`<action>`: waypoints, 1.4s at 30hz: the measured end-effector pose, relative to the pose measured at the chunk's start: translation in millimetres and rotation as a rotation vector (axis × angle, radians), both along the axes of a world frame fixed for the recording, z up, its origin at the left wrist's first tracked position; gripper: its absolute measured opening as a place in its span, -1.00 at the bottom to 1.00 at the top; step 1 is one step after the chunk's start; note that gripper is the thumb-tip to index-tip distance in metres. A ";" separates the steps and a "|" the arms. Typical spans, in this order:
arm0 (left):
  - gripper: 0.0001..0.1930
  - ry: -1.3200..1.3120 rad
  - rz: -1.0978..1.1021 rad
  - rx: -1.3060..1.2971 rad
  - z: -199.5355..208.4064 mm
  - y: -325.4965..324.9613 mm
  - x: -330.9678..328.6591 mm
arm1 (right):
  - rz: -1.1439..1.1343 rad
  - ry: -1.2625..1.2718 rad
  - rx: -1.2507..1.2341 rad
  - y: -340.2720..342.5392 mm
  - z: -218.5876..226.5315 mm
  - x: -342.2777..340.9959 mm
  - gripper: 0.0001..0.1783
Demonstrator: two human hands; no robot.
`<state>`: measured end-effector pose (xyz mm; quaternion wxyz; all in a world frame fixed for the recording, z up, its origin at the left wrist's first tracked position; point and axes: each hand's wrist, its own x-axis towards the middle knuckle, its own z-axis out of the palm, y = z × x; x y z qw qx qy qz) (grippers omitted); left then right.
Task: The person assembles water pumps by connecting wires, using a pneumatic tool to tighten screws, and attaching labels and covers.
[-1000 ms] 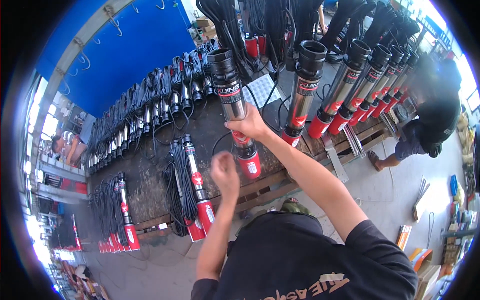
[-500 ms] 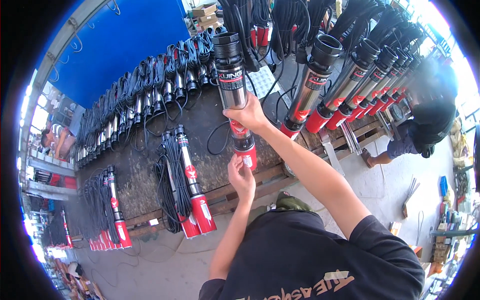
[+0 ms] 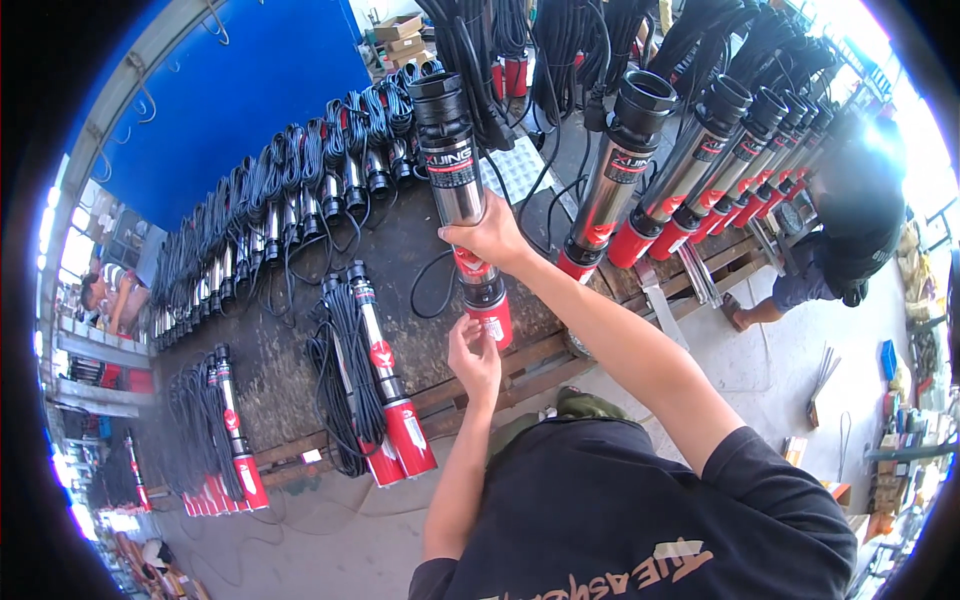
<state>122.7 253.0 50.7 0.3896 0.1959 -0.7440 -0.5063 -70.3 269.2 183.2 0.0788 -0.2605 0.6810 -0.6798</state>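
My right hand [image 3: 488, 235] is closed around the steel middle of a submersible pump [image 3: 458, 195]. The pump leans over the near edge of the workbench, with its black outlet end up and its red end down. At the red lower end is my left hand [image 3: 474, 358], its fingers loosely curled and a little apart beside a pale label. Contact between its fingertips and the red casing is hard to make out. Just right of the held pump stands another pump [image 3: 622, 160] of the same kind, in a leaning row along the bench.
Slimmer pumps with coiled black cables [image 3: 375, 350] lie across the dark workbench [image 3: 290, 350] on the left. A long row of cabled pumps [image 3: 300, 190] lines its far side. At right, a person in dark clothing [image 3: 860, 230] bends near the bench's end. Metal strips [image 3: 695, 272] jut out.
The held pump's top has shifted slightly left and toward me, along with a small turn of the view. My left hand has slid a little left and lower; my right hand keeps its grip.
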 end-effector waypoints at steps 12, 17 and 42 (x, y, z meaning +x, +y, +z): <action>-0.81 -0.044 -0.060 0.047 -11.2 -12.0 1.2 | -0.011 0.061 0.048 4.6 16.6 13.6 -0.35; -0.83 -0.070 -0.111 -0.015 -10.2 -24.3 2.8 | -0.018 0.045 0.058 4.0 17.4 17.8 -0.34; -0.87 0.027 -0.267 -0.610 -1.3 -37.2 17.1 | 0.155 0.124 -0.064 24.2 24.2 60.7 -0.33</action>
